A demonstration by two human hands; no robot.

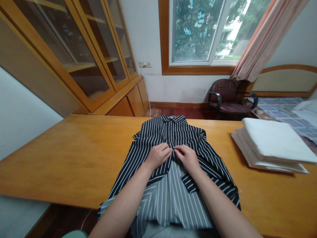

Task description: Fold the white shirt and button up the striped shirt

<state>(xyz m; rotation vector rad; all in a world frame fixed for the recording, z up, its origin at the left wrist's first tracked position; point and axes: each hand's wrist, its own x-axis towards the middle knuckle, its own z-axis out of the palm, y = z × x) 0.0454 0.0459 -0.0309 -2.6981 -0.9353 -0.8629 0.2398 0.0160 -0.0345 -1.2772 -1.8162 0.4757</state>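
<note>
A black shirt with white stripes (151, 132) lies face up on the wooden table (74, 158), its collar at the far side. The front is closed from the collar down to my hands; below them it parts and the grey striped inside shows. My left hand (159, 154) pinches the front edge at the middle of the shirt. Close beside it, my right hand (187, 157) pinches the opposite edge, fingertips nearly meeting. Any button between the fingers is too small to make out. The shirt's hem hangs over the near table edge towards me.
A stack of folded white cloth or padding (277, 142) sits on the table's right side. Beyond the table stand a glass-doored cabinet (99, 49), a dark red armchair (224, 96) and a bed (282, 105). A white cord (148, 89) hangs from the wall socket.
</note>
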